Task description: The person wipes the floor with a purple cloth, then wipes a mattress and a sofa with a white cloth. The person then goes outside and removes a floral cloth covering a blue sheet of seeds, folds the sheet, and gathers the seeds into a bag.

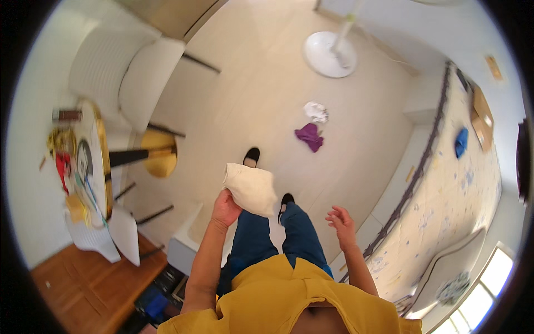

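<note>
A folded cream-coloured cloth (251, 190) rests in my left hand (226, 208), gripped at its near left edge and held out above my feet. My right hand (343, 224) is off to the right, free of any object, with its fingers apart and slightly curled. Ahead on the pale tiled floor (233, 108) lies a crumpled purple cloth (310, 137). A white crumpled cloth (316, 112) is just beyond it. The part of the cream cloth facing down is hidden.
A white round stand base (321, 54) with its pole is on the floor ahead. At left are a white chair (150, 83), a cluttered round table (94, 137) and another chair (125, 234). A bed-like surface (442, 179) along the right bears a blue item (461, 142) and a cardboard box (482, 121).
</note>
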The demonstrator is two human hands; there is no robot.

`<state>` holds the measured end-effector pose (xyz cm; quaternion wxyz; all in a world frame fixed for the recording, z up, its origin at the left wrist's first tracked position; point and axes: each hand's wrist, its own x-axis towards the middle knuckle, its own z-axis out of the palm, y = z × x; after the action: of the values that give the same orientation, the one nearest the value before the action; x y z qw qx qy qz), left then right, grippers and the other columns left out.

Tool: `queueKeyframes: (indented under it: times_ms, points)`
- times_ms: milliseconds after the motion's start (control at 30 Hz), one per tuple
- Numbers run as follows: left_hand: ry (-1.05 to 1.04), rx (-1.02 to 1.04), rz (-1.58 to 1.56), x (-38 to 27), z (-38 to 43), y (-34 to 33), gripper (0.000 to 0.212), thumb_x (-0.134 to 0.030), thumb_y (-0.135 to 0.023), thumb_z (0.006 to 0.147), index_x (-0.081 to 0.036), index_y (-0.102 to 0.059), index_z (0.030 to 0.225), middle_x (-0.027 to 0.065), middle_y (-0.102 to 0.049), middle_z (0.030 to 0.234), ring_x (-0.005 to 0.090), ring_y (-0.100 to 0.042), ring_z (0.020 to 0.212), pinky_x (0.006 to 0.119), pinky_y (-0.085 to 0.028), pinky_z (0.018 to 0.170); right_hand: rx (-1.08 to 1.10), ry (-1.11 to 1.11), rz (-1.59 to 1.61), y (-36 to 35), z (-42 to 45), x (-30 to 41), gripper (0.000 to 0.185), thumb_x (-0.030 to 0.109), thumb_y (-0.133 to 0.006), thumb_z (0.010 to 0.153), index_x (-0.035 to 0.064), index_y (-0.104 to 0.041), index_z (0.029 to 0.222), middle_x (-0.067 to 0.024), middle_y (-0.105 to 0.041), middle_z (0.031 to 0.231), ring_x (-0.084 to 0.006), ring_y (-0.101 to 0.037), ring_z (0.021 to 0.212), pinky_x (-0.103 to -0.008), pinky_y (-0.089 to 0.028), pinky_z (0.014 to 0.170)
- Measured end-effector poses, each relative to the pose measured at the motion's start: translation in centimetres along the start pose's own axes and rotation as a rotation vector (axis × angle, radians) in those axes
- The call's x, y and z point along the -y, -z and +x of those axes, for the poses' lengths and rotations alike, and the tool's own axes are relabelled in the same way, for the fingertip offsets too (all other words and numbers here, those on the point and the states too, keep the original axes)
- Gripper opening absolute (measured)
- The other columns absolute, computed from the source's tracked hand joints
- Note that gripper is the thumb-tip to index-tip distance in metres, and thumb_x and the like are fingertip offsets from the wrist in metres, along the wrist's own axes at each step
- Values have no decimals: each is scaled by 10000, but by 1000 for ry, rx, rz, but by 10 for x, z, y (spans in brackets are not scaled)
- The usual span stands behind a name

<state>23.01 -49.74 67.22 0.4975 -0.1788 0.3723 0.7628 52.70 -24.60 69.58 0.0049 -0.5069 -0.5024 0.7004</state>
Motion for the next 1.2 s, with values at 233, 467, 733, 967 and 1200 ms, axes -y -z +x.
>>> queueKeyframes:
  times_ms: [233,467,733,967,1200]
  points:
    - [385,188,41,88,43,-200,416,-269,-390,1008,-57,-513,1343,92,-543,1381,267,-496,1276,447,-385,1078,-15,87,692,37,-16,102,363,114,-593,948,72,-519,1301,-63,-603,1192,-189,-568,1127,-320,-457,965]
    - [463,-60,966,164,92,-259,474,-417,-402,1026,-165,-344,1423,71,-482,1359,241,-509,1212,505,-435,977,-171,88,893,102,-27,92,302,122,-657,918,66,-568,1201,-26,-622,1060,-133,-592,973,-302,-508,862]
    - [816,526,958,275,113,-364,401,-327,-458,1032,-106,-446,1367,68,-542,1292,205,-535,1177,370,-448,1002,-983,459,-120,148,-35,75,426,118,-687,868,84,-553,1270,-62,-586,1160,-161,-558,1093,-310,-484,906]
    - [857,704,1362,379,107,-384,423,-395,-459,1031,-123,-478,1354,30,-558,1217,147,-553,1098,333,-491,892,-895,56,1294,217,-18,-29,359,58,-642,847,52,-594,1202,-66,-634,1084,-180,-610,1001,-299,-499,884]
    - [675,519,1614,433,186,-361,262,-264,-489,1020,-53,-619,1105,41,-658,907,115,-615,747,236,-504,673,-1681,60,459,407,-10,-107,388,11,-622,839,41,-591,1225,-139,-536,1282,-255,-516,1182,-359,-413,1002]
